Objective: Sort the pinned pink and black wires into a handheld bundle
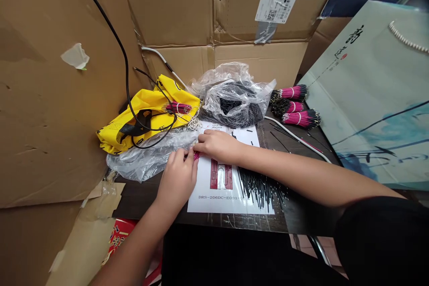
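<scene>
Small bunch of thin pink wires [196,155] is held between the two hands, just above a white printed paper sheet [201,203]. The left hand [177,181] is closed and pinches this bunch with the fingers, and the right hand [216,145] is also closed on it from the other side. A loose pile of short black wires [263,187] lies on the sheet's right edge. Farther away on the dark table [144,205], there are three tied bundles of pink wires with black ends [295,109]. A clear plastic bag [147,156] lies near the left hand, and a bright yellow plastic bag [147,116] lies behind it.
</scene>
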Tool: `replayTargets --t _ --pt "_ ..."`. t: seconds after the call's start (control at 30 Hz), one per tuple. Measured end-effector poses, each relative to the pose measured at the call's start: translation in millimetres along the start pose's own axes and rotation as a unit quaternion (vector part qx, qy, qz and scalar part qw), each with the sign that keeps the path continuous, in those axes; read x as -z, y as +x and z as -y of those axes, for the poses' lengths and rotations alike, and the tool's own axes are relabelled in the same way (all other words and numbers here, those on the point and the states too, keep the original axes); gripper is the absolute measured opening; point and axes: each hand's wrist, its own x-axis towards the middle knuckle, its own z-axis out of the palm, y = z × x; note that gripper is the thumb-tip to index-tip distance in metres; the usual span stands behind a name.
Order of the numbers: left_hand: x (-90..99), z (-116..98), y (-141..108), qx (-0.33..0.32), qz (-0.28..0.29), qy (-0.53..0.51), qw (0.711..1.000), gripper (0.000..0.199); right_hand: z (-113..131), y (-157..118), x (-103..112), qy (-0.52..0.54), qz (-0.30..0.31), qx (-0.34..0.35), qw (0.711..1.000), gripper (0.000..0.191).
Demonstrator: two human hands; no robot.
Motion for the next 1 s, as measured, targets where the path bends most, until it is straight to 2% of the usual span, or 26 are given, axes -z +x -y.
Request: replayTargets --t 0.2,0.47,0.6,0.67,0.7,0.73,0.83,0.9,1.0 --pt "-9.0 27 26 -0.022 0.005 -0.020 1.000 0.038 -13 23 4 -0.004 0.003 -0.028 1.000 0.019" --pt "-14.2 70 57 -0.097 0.015 -0.077 0.992 0.037 -22 41 -6 0.001 -0.010 -0.074 0.997 0.025" --pt "-14.8 74 57 -0.096 0.010 -0.075 0.992 0.038 -25 40 9 0.003 0.019 -0.041 0.999 0.023" --pt "-14.5 71 55 -0.085 0.006 -0.067 0.994 0.039 -28 28 24 0.008 0.017 -0.024 1.000 0.036" --pt "-14.1 69 54 -0.079 0.003 -0.064 0.995 0.039 -30 18 33 0.014 -0.007 -0.031 0.999 0.040" --pt "-13.5 68 53 -0.074 -0.001 -0.061 0.995 0.039 -32 5 41 0.024 -0.039 -0.041 0.998 0.041" --pt "-10.4 64 50 -0.069 -0.012 -0.053 0.996 0.042 -37 -44 61 0.056 -0.081 -0.074 0.992 0.036" --pt "-7.4 64 49 -0.080 -0.011 -0.047 0.996 0.041 -37 -81 65 0.066 -0.106 -0.086 0.988 0.032" --pt "-1.0 62 47 -0.100 -0.009 -0.031 0.994 0.038 -29 -135 58 0.072 -0.139 -0.144 0.977 0.027"
